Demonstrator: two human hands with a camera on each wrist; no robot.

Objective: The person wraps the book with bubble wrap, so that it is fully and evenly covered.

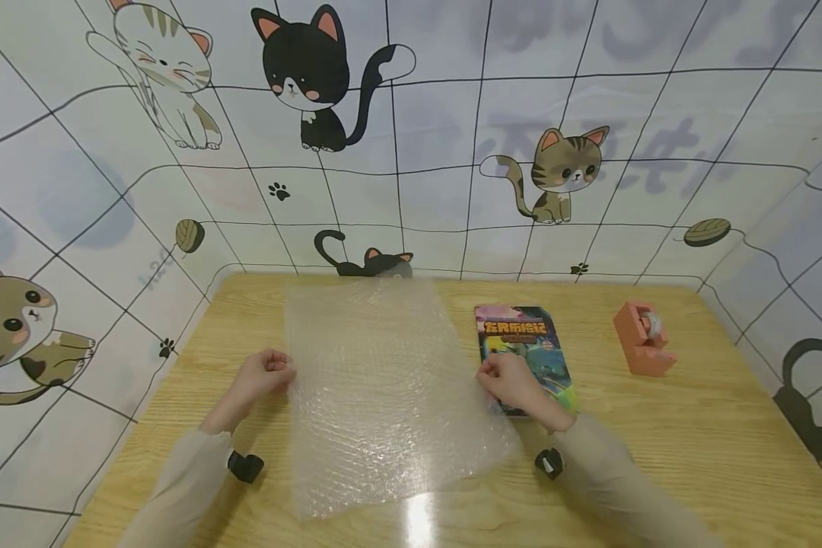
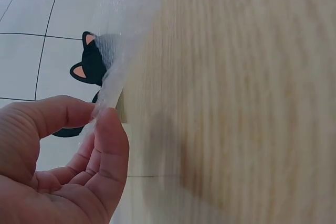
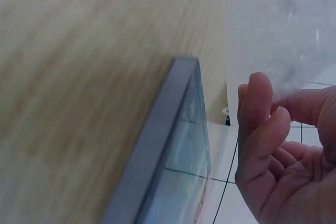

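Note:
A sheet of clear bubble wrap (image 1: pixel 377 396) spreads over the middle of the wooden table, its far edge reaching the back wall. My left hand (image 1: pixel 263 373) pinches its left edge between thumb and fingers; the left wrist view shows the bubble wrap (image 2: pixel 131 19) caught at the fingertips. On the other side my right hand (image 1: pixel 514 378) pinches the right edge, seen also in the right wrist view, where the bubble wrap (image 3: pixel 278 30) rises from the fingers. Under and beside the right hand lies a book (image 1: pixel 537 358) with a colourful cover, partly hidden by that hand.
An orange tape dispenser (image 1: pixel 640 342) with a roll of tape stands at the right of the table (image 1: pixel 692 441). A cloth wall (image 1: pixel 438 198) printed with cats and grid lines encloses the back and sides.

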